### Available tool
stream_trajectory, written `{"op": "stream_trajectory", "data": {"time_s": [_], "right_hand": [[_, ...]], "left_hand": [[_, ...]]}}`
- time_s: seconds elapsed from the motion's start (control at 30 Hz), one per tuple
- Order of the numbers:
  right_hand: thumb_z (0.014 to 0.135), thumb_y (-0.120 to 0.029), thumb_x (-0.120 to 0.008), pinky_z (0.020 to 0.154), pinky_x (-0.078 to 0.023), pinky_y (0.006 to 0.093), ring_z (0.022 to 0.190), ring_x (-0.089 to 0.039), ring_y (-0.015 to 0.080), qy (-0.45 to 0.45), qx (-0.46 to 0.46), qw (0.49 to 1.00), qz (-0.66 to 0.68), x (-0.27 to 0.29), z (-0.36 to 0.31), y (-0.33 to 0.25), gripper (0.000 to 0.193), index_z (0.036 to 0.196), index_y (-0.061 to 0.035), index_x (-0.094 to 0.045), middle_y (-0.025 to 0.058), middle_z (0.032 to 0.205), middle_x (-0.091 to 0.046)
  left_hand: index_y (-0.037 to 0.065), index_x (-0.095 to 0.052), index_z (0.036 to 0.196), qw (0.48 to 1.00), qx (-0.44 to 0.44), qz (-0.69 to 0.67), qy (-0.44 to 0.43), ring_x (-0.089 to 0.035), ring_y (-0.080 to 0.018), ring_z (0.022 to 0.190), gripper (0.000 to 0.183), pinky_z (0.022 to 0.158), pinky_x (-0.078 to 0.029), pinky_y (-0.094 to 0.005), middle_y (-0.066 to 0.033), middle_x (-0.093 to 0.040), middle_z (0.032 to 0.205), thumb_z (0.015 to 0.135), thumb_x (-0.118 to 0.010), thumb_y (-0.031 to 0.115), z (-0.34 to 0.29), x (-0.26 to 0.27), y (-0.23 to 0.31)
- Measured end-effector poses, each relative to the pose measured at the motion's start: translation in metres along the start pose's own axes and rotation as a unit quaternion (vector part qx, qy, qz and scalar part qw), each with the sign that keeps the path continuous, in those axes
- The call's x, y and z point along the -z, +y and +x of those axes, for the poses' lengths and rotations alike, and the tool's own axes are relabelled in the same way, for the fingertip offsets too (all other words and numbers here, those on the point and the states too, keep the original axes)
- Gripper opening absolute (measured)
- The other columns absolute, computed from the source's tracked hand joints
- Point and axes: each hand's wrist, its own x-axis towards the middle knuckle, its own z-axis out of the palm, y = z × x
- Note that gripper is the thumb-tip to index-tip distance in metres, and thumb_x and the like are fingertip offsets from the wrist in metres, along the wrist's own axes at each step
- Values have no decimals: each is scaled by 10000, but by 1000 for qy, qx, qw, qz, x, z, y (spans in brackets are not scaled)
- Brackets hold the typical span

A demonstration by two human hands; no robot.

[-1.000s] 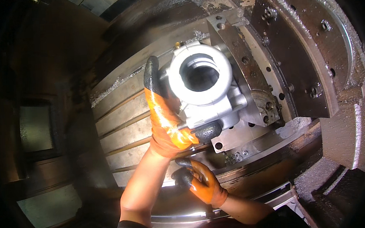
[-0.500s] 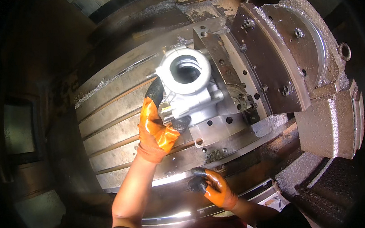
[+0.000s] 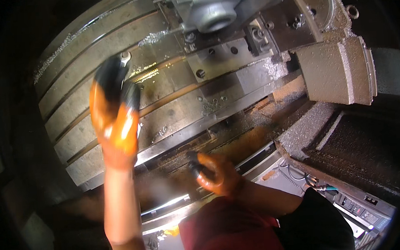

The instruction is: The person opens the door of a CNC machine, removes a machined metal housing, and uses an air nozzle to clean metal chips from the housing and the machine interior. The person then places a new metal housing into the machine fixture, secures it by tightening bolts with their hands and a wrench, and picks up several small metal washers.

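Observation:
My left hand, in an orange glove with black fingertips, is closed on an open-end wrench above the slotted metal table. The wrench's jaw sticks out past the fingertips; motion blurs the hand and hides most of the shank. My right hand, gloved alike, hangs over the table's near edge. Its fingers curl loosely, with a gap toward the thumb, and I see nothing held there. Farther off, a silver-grey cast housing with a round bore stands on a drilled metal plate, cut by the upper picture edge.
Several small nuts lie on the slotted table. Metal chips and wet oil spots lie on it too. A heavy block sits at the right beside a chip-covered trough. A control panel is at lower right.
My left hand has left the housing's side and moved left over the table, where a wrench now shows in it. The view has shifted, so the housing sits higher in the picture.

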Motion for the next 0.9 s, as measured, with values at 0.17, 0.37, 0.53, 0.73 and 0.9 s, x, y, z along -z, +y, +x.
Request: {"op": "stream_trajectory", "data": {"time_s": [0.17,0.37,0.53,0.73,0.9], "right_hand": [[771,-242,-774,988,-437,495,1092,-570,400,287,159,904,-275,13,14,69,505,1189,-20,-598,215,1156,-605],[731,-364,-768,1068,-342,576,1178,-515,379,255,55,869,-420,65,66,102,532,1165,-87,-636,156,1207,-587],[720,-262,-767,1059,-365,557,1099,-581,333,287,161,830,-450,93,72,145,383,1067,-122,-687,102,1089,-651],[667,-103,-764,935,-461,531,950,-617,310,300,234,830,-409,124,63,146,245,885,-95,-651,85,949,-642],[772,-174,-757,930,-474,526,939,-632,318,384,276,857,-206,116,62,115,212,929,-76,-655,90,961,-644]], "left_hand": [[36,-585,1312,970,228,88,16,-574,-189,1179,332,995,-464,-315,-98,-618,1281,985,-568,88,-203,46,-52],[-30,-545,1278,880,465,-71,-66,-565,-209,1142,387,1004,-444,-337,-136,-596,1257,915,-575,101,-337,-13,-71],[7,-575,1298,842,479,-242,-52,-597,-148,1090,381,953,-472,-281,-72,-628,1243,919,-594,-26,-267,-74,-60],[-1,-579,1293,875,405,-228,-136,-588,-159,1136,404,965,-454,-274,-87,-631,1249,893,-595,-54,-207,-113,-55],[7,-552,1327,916,333,-148,-166,-596,-154,1127,411,945,-463,-260,-89,-627,1263,918,-600,14,-180,-125,-59]]}}
